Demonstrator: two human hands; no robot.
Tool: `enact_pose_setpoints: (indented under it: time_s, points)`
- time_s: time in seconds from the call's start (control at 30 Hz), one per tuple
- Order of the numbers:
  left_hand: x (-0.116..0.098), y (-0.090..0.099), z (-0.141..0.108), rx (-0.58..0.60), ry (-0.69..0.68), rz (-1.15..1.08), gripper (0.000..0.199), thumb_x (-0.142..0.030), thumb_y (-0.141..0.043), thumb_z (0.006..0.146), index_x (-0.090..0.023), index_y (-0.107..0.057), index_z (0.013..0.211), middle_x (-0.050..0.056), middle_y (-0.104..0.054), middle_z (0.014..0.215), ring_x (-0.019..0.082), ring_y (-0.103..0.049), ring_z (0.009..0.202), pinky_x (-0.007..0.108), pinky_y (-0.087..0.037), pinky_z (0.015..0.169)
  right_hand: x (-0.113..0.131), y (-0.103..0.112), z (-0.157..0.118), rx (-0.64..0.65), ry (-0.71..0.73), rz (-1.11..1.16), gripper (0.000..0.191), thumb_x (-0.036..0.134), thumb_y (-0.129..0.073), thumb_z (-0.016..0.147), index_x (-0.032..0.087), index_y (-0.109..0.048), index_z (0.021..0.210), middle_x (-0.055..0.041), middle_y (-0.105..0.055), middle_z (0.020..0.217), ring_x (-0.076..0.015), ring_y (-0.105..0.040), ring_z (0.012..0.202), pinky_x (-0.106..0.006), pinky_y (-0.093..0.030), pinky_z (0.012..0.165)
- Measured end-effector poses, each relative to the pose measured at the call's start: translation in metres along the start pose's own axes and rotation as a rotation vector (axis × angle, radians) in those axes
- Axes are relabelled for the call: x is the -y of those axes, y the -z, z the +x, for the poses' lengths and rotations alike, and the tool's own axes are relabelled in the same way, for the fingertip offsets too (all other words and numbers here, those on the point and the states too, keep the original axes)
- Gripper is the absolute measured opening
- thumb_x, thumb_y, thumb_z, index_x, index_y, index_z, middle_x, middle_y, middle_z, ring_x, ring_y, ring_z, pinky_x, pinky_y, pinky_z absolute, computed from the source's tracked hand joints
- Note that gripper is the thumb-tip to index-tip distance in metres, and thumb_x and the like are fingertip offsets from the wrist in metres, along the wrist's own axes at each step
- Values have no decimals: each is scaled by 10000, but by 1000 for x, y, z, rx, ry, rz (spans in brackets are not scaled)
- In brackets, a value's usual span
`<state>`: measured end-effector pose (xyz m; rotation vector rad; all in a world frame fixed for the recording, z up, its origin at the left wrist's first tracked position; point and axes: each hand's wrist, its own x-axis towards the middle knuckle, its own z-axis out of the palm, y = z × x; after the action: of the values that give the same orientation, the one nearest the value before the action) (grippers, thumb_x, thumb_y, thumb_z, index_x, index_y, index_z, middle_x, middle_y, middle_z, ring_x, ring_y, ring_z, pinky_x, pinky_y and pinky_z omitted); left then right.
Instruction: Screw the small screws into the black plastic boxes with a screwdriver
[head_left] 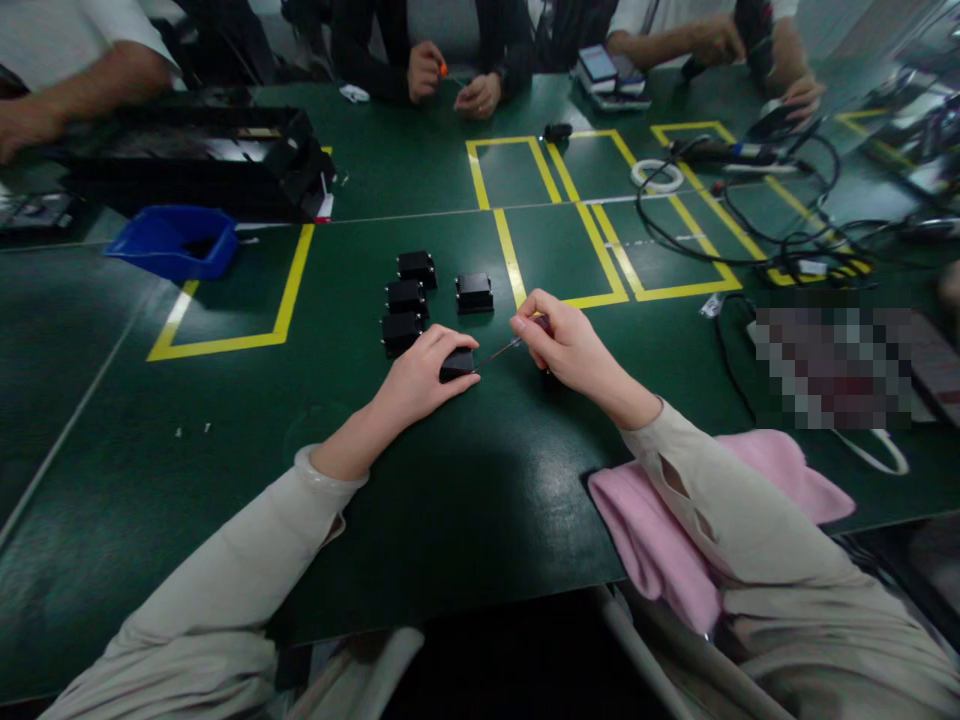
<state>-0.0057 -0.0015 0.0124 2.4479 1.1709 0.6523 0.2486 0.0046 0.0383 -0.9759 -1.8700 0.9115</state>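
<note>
My left hand (424, 378) is closed around a small black box (457, 366) on the green table, thumb on the near side and fingers over the far side. In my right hand (559, 340) is a screwdriver (507, 349), pinched by its handle. Its thin shaft slants down to the left, with the tip at the right end of the held box; whether it touches cannot be made out. Beyond my left hand stand several similar black boxes (406, 297) in a column, and another black box (475, 291) sits apart to their right.
A blue scoop-shaped bin (176, 243) and a long black tray (217, 150) lie at the left. Yellow tape (570, 300) marks rectangles. Cables (810, 245) tangle at the right. A pink cloth (660, 530) lies under my right forearm. Other people's hands (480, 95) work across the table.
</note>
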Motion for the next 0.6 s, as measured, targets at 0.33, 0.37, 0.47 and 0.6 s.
enact_pose_setpoints:
  time_s: [0.33,0.37,0.47,0.6]
  points:
    - [0,0,0,-1,-4,6,339,-310,-739,964,-212,-634,1272,100,-666,1267,294,-656,1217,468,-548,1065,0,-1,0,-4,21,13,222,364,-569,1079,232,-469,930,83,-492,620,-86,-461,495,-264,-342,545]
    - [0,0,0,-2,-4,7,341,-310,-739,965,-211,-633,1273,101,-665,1270,293,-656,1217,467,-548,1065,0,-1,0,-4,17,10,223,354,-567,1078,233,-467,920,85,-483,606,-87,-454,489,-264,-336,540]
    - [1,-1,0,-6,-7,6,346,-309,-744,963,-199,-636,1273,108,-665,1271,295,-658,1216,460,-547,1063,0,-1,0,7,5,29,141,272,-535,1076,236,-460,962,96,-476,599,-85,-454,473,-260,-344,538]
    - [1,-1,0,-1,-13,11,350,-311,-743,967,-193,-633,1278,112,-667,1267,297,-659,1211,467,-549,1056,0,-1,0,10,21,43,128,281,-527,1082,236,-456,986,92,-499,628,-84,-481,482,-259,-358,547]
